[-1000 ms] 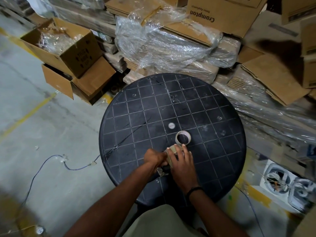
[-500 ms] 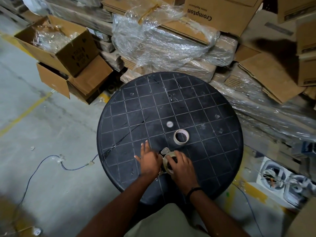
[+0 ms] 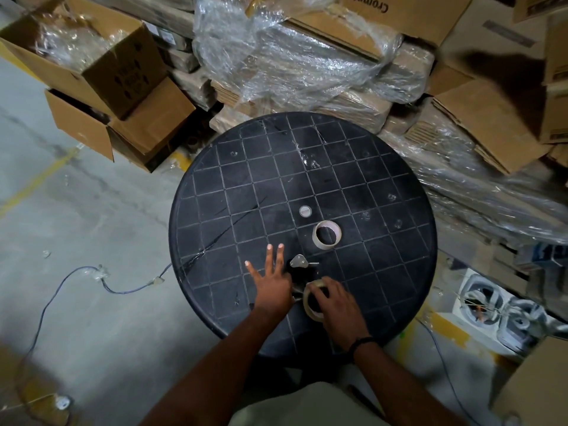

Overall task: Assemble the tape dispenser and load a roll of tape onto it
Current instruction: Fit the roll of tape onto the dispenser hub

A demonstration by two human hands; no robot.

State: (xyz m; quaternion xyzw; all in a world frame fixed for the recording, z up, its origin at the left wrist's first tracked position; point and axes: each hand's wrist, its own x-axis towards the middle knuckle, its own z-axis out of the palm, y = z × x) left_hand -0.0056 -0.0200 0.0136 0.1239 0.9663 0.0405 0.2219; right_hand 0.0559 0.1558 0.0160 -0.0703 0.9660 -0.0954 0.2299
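Observation:
On the round black table point(image 3: 384, 186) lies the dark tape dispenser point(image 3: 299, 267), its small metal plate facing up near the table's front. My left hand point(image 3: 270, 278) rests flat beside it on the left, fingers spread, holding nothing. My right hand point(image 3: 333, 302) grips a roll of clear tape point(image 3: 310, 299) standing on edge at the dispenser's near end. A second, empty-looking tape ring point(image 3: 326, 234) lies flat farther back, with a small round cap point(image 3: 305, 211) behind it.
Cardboard boxes point(image 3: 116, 87) and plastic-wrapped stacks point(image 3: 292, 56) crowd the table's far and right sides. A thin cable point(image 3: 92, 272) runs over the concrete floor at left. White packaged items point(image 3: 491, 305) sit low right.
My left hand has let go of the dispenser and spread flat on the table. My right hand has drawn the tape roll back toward me, uncovering the dispenser's metal plate.

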